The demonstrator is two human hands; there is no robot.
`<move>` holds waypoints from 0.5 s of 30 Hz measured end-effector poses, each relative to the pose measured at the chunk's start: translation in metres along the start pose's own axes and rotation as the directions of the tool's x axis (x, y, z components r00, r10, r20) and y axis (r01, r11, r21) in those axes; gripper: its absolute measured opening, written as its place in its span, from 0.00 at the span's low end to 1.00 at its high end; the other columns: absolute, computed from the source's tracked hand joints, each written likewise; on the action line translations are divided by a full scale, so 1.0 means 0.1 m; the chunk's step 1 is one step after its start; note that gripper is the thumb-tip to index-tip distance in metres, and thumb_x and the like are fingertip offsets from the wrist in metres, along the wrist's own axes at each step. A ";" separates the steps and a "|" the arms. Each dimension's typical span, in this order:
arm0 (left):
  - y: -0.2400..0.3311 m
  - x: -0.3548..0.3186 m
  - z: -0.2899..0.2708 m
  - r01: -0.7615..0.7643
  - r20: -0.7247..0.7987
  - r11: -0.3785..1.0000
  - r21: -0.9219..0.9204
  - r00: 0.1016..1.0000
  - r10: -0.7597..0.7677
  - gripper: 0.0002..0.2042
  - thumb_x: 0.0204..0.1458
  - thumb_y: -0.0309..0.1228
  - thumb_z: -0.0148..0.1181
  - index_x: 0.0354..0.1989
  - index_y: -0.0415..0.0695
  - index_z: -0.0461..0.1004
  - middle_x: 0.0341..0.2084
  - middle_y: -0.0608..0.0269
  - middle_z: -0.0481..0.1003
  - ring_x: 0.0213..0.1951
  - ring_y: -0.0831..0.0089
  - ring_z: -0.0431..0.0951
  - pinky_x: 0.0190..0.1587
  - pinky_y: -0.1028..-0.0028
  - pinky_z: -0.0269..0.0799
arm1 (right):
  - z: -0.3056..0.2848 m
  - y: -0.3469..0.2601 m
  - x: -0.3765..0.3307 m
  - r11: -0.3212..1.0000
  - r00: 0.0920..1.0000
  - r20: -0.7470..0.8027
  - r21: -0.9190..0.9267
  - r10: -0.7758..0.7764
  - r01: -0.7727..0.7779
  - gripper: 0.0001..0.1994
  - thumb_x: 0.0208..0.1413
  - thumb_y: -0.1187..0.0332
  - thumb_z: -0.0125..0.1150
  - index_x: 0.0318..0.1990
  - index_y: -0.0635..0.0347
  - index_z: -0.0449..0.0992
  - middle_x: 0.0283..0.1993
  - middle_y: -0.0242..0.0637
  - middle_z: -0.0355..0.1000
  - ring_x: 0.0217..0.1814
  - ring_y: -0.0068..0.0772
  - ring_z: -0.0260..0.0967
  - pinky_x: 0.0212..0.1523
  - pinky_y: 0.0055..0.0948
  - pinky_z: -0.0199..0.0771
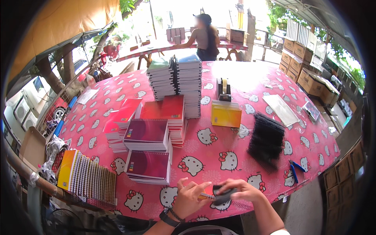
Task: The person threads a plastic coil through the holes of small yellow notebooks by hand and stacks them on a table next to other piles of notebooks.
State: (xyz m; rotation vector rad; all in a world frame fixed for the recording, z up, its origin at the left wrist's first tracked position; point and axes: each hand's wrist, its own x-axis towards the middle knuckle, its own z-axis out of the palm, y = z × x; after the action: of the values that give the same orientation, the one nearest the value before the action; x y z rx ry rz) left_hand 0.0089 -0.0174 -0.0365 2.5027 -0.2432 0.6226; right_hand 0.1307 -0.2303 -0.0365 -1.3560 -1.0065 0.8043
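My left hand (190,197) and my right hand (242,189) meet at the near edge of the pink cartoon-print table (243,82). My right hand grips a small dark grey object (221,195). My left hand touches its left end, fingers partly spread, with a thin pen-like stick (206,195) between the hands. A black watch sits on my left wrist (168,217). A wire spiral (241,205) lies on the table just under my right hand.
Stacks of spiral notebooks: purple (148,164), red (172,111), tall white pile (188,84), yellow (226,113). A row of notebooks on edge (88,176) at left. Black spiral bindings (266,139), blue pliers (294,169), tape dispenser (224,89). A person (205,37) stands far back; cartons (309,78) at right.
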 end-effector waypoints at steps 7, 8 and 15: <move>-0.01 -0.06 0.00 0.028 -0.030 0.999 0.024 0.999 -0.028 0.38 0.36 0.43 0.73 0.58 0.49 0.63 0.31 0.75 0.74 0.35 0.78 0.74 0.56 0.60 0.54 | 0.01 -0.20 0.15 0.973 0.998 0.019 -0.228 0.053 -0.047 0.24 0.46 0.46 0.64 0.45 0.54 0.79 0.48 0.46 0.73 0.58 0.42 0.63 0.55 0.39 0.63; 0.00 -0.04 -0.01 0.031 -0.052 0.999 0.035 0.998 -0.029 0.39 0.36 0.42 0.73 0.59 0.49 0.62 0.33 0.73 0.74 0.37 0.76 0.74 0.57 0.59 0.54 | -0.02 -0.17 0.21 0.910 0.981 -0.100 -0.368 0.164 -0.189 0.23 0.47 0.47 0.64 0.44 0.54 0.80 0.47 0.47 0.73 0.57 0.42 0.63 0.55 0.39 0.63; -0.19 -0.30 0.18 0.233 -0.115 0.604 -0.762 0.869 -0.481 0.47 0.32 0.23 0.76 0.60 0.40 0.48 0.43 0.57 0.66 0.43 0.69 0.71 0.53 0.70 0.66 | 0.09 -0.07 0.24 0.990 0.999 0.037 -0.140 0.014 -0.009 0.24 0.49 0.50 0.62 0.46 0.61 0.77 0.48 0.44 0.72 0.58 0.41 0.63 0.57 0.40 0.62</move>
State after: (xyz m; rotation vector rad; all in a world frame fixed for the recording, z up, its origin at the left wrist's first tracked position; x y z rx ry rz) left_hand -0.0049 -0.0098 -0.0731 1.5649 0.1341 0.5828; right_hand 0.1310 -0.2058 -0.0274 -1.4717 -1.1024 0.7820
